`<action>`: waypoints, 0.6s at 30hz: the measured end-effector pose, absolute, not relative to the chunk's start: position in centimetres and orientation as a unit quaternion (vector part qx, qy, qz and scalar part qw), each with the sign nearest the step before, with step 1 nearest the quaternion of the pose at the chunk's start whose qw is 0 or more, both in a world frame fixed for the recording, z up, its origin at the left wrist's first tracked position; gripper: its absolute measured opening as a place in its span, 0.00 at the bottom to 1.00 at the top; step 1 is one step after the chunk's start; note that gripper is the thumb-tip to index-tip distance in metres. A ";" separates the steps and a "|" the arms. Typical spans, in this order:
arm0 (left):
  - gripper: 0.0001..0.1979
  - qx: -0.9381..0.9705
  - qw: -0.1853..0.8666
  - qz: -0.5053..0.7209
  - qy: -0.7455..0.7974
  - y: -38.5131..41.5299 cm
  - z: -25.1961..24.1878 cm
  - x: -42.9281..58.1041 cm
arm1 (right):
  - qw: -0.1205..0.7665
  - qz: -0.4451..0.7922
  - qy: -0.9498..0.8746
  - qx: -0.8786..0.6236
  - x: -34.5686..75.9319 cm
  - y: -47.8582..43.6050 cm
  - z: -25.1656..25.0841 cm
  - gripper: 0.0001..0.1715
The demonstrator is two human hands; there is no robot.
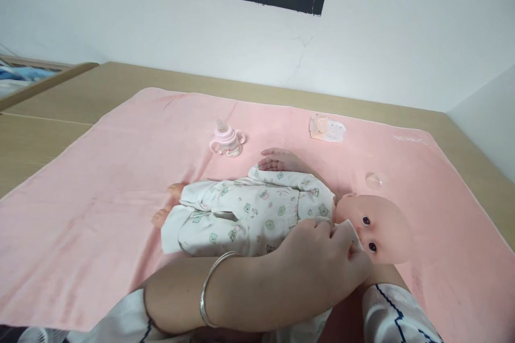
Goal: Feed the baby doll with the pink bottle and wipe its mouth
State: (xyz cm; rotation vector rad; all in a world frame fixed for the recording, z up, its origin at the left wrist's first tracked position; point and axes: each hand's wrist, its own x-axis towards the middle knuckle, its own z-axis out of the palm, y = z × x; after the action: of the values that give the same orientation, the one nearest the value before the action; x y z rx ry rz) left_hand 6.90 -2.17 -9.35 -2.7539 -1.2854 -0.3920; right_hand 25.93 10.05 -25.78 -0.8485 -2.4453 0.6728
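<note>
A baby doll point(277, 206) in white pyjamas with a green and pink print lies on its back, head to the right. My left hand point(333, 260), a silver bangle on its wrist, is closed with a small white tissue point(350, 229) in its fingers. It holds the tissue against the lower part of the doll's face, hiding the mouth. My right forearm passes under the doll's neck. On the far side my right hand point(279, 161) comes out with fingers stretched, beside the doll's sleeve.
Under the doll, a pink blanket point(100, 193) covers much of a wooden surface point(44, 144). A pink two-handled baby bottle point(228, 142) stands behind the doll's legs. Farther right lie a small white packet point(328, 128) and a clear round item point(374, 180). A white wall rises behind.
</note>
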 end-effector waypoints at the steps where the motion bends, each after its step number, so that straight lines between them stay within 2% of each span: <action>1: 0.08 -0.903 0.028 -0.128 -0.408 -2.0 -9.3 6.7 | 0.215 0.280 -0.887 -0.298 24.9 9.6 -24.7 0.31; 4: 0.08 -0.919 -0.009 -0.130 -0.372 -1.6 -8.9 6.0 | 0.248 0.339 -0.842 -0.338 21.4 8.0 -22.4 0.31; 9: 0.08 -0.924 -0.051 -0.139 -0.351 -0.9 -8.2 5.2 | 0.250 0.354 -0.826 -0.362 19.2 6.9 -21.9 0.40; 18: 0.14 -0.909 -0.111 -0.164 -0.366 -0.4 -6.2 3.3 | 0.212 0.338 -0.834 -0.380 22.1 7.9 -21.1 0.27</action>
State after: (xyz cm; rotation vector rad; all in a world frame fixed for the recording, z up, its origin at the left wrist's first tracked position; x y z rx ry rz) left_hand 3.25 -0.41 -6.25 -3.0787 -1.2376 -0.5559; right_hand 22.12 7.92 -21.06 -1.0565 -2.3161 0.9399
